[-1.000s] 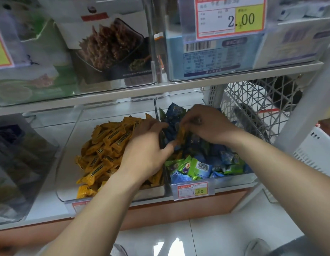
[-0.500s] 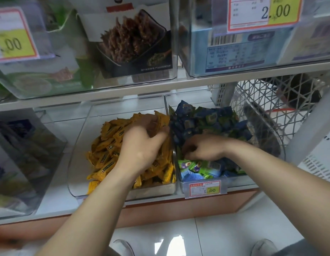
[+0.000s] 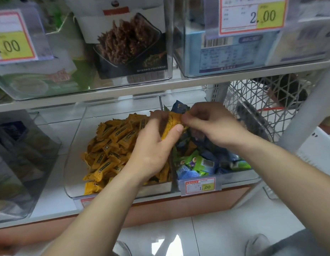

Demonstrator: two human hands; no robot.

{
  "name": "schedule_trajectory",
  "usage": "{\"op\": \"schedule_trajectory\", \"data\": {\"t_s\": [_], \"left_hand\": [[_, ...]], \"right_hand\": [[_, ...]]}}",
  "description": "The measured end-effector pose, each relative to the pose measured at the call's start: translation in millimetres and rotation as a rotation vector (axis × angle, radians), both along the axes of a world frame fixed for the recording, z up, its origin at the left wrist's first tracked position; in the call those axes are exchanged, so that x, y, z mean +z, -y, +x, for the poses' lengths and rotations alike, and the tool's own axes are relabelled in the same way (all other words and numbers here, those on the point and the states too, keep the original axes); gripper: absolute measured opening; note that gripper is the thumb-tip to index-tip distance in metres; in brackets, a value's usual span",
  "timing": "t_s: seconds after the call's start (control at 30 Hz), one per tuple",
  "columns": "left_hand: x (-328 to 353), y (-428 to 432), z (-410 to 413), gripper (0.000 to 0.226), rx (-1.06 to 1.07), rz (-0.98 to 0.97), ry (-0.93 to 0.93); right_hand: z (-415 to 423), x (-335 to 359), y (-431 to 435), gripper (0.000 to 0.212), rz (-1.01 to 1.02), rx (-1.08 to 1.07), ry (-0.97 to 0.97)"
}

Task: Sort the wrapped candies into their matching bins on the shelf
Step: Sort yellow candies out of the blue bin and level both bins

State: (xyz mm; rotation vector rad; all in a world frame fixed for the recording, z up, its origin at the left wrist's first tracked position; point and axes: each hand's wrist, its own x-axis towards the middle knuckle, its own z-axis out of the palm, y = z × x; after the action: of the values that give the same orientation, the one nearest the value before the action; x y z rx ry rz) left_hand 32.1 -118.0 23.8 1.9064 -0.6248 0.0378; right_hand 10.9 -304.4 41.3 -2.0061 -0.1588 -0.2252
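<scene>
Shelf (image 3: 55,198): white, two tiers. The lower tier carries two bins side by side, their walls touching.

Left bin (image 3: 79,145): clear plastic, holding a heap of yellow candies (image 3: 112,145) banked toward its right wall.

Right bin (image 3: 234,179): clear plastic, holding blue and green candies (image 3: 197,165). A stray yellow wrapper (image 3: 188,147) shows among them.

Basket (image 3: 252,100): pale lattice, just right of the right bin.

Your left hand (image 3: 153,150): over the wall between the bins, fingers and thumb curled round a yellow candy (image 3: 171,122).

Your right hand (image 3: 212,126): just beside the left, fingertips pinching the upper end of that same candy.

Held candy: tilted, above the dividing wall.

Tag (image 3: 200,185): on the right bin's front, reads 1.00.
</scene>
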Motion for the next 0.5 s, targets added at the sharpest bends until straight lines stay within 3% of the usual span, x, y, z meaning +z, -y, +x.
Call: {"op": "schedule_trajectory", "data": {"t_s": [0.13,0.2,0.27,0.33,0.5], "left_hand": [[-1.9,-5.0,2.4,0.011,0.045,0.022,0.07],[-1.4,-12.0,7.5,0.016,0.101,0.05,0.053],[-2.6,-18.6,12.8,0.017,0.146,0.068,0.02],[-5.2,-22.4,15.5,0.017,0.164,0.088,0.009],[-10.5,-19.9,15.2,0.017,0.131,0.149,0.047]], "right_hand": [[-5.9,-2.6,4.2,0.011,0.196,0.08,-0.156],[-7.4,-11.1,13.3,0.023,-0.068,0.106,-0.252],[-10.4,-24.6,15.6,0.055,-0.476,0.226,-0.359],[-13.5,-37.3,7.0,0.074,-0.719,0.336,-0.419],[-6.1,-58.2,-4.3,0.066,-1.004,0.35,-0.361]]}}
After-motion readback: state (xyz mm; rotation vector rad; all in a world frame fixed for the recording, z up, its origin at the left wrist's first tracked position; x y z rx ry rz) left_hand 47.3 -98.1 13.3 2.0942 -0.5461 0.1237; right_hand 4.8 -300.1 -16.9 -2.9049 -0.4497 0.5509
